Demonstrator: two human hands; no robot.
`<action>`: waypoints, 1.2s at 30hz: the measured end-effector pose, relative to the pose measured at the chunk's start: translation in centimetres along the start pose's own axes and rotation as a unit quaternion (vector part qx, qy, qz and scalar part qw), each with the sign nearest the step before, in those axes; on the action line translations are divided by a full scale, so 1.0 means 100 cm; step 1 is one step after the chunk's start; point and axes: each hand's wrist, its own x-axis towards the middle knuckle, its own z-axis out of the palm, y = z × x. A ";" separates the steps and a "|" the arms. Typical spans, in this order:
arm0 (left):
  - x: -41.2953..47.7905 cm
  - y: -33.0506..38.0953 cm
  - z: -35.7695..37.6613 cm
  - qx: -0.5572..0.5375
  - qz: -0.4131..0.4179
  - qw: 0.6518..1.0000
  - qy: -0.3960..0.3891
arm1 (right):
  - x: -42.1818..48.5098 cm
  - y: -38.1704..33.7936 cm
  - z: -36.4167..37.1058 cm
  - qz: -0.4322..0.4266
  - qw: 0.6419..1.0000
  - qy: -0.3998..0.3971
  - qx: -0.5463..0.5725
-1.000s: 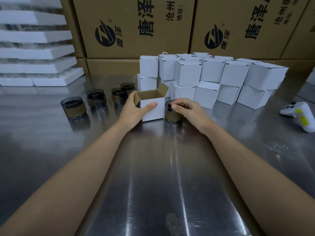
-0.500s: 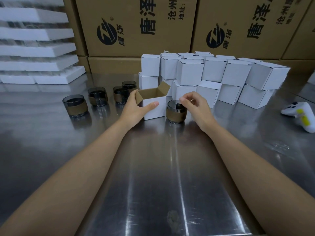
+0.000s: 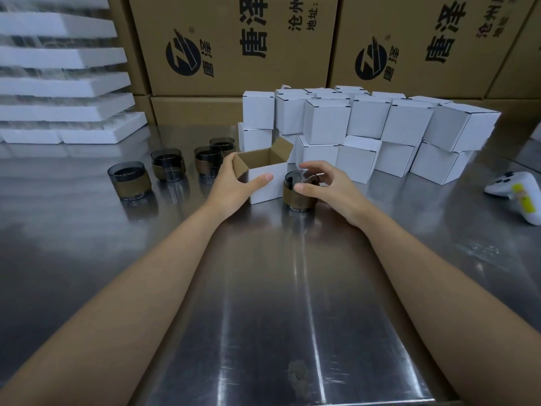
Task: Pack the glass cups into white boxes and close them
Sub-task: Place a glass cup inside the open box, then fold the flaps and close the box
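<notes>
1. Foam trays (image 3: 58,83): a white stack at the far left, well apart from your work and no hindrance.
2. Spare cups (image 3: 128,180): four dark glasses with brown bands stand upright on the steel table (image 3: 263,303), left of your hands, waiting to be packed.
3. Left hand (image 3: 234,186): you hold the open box (image 3: 265,183) steady, with the thumb across its white front face and the fingers behind its left side.
4. Open box: it stands upright with its flaps raised and its brown inside showing. No cup appears to be inside.
5. Cup (image 3: 298,197): the one in hand stands on the table just right of the box, touching or nearly touching its wall.
6. Right hand (image 3: 328,186): your fingers curl round this cup, with the thumb on the band and the fingertips over the far rim. The step in hand seems to be the pick-up. Next you need to lift the cup straight up, clear the right flap, lower it into the box, then fold the flaps shut.
7. Closed boxes (image 3: 366,133): they are stacked two high just behind your hands and crowd the far side, so keep the lift short and upright.
8. Controller (image 3: 515,191): white, at the far right, well apart. Brown cartons (image 3: 234,39) line the back.
</notes>
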 end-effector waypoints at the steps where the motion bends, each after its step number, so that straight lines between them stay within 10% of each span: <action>1: 0.000 0.000 0.000 0.001 0.000 1.000 0.000 | 0.000 0.000 0.000 -0.001 1.000 0.002 -0.005; 14: -0.009 0.008 0.000 0.032 0.034 0.997 -0.062 | 0.003 -0.048 -0.009 -0.111 0.935 0.177 0.286; 36: -0.022 0.019 0.010 0.065 0.107 0.984 -0.128 | -0.003 -0.032 0.006 -0.123 0.986 0.101 -0.054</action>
